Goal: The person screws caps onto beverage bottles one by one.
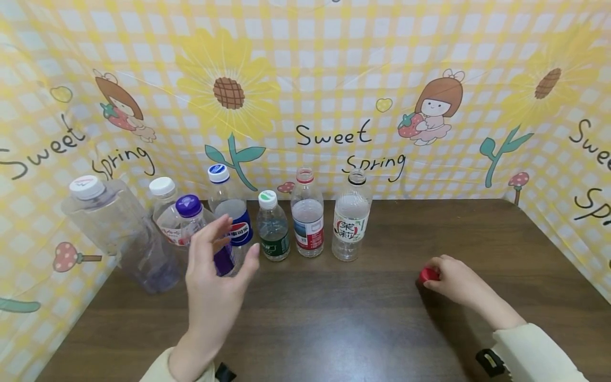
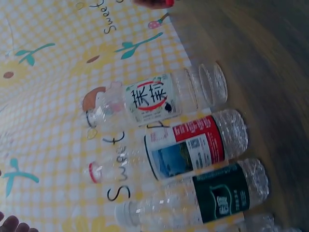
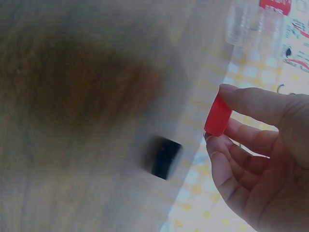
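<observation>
My right hand [image 1: 455,281] pinches a red bottle cap [image 1: 428,275] between thumb and fingers, right of the bottles. In the right wrist view a black cap [image 3: 166,158] rests on the table past the fingertips; the head view does not show it. My left hand [image 1: 215,286] is raised with thumb and fingers spread, holding nothing, and partly covers a purple-capped bottle [image 1: 189,206]. Two bottles have no caps: a red-labelled one with a red neck ring [image 1: 308,225] and a jasmine-labelled one with a black neck ring [image 1: 352,223].
Left of the uncapped bottles stand a green-labelled bottle [image 1: 274,233], a Pepsi bottle [image 1: 229,199], a white-capped bottle [image 1: 164,204] and a large clear jug [image 1: 124,228]. A yellow checked cloth [image 1: 324,63] hangs behind and beside the brown table [image 1: 334,323].
</observation>
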Available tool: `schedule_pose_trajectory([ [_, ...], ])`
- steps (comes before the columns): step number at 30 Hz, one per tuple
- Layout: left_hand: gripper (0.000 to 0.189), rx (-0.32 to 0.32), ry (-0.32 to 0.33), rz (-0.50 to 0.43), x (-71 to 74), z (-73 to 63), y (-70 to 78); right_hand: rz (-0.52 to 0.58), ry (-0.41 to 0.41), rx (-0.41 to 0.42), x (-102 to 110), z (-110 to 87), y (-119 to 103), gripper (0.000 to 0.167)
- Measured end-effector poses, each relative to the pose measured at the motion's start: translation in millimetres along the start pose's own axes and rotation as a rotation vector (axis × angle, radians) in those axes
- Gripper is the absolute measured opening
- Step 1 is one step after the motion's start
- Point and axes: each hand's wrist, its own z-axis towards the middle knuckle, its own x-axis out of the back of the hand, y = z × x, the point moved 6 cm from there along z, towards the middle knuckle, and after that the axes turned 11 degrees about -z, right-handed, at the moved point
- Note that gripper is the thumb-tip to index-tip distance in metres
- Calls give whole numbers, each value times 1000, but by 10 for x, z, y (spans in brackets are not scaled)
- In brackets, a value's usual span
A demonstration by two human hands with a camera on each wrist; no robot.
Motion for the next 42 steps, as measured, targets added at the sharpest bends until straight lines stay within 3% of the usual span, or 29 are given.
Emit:
schedule_pose_trajectory([
  [4, 54, 44, -97, 45, -192, 105, -71, 17, -3, -14, 103, -16, 35, 32],
  [9, 56, 174, -210, 68, -442, 277, -210, 43, -26, -43, 222, -36, 73, 33],
  [14, 59, 173, -290, 176, -665, 405, -285, 43, -15, -47, 326, -37, 66, 35],
  [19, 61, 136, -326, 259, -846, 494, -360, 50, -20, -50, 368, -40, 28, 37],
  [27, 67, 225, -371, 342, -1043, 546, -551, 57, -8, -17, 378, -44, -88, 37],
  [35, 67, 241, -423, 437, -1158, 549, -644, 48, 26, 6, 431, -77, -223, 32],
  [42, 61, 227, -429, 454, -1182, 526, -652, 43, 47, 30, 449, -94, -288, 32],
])
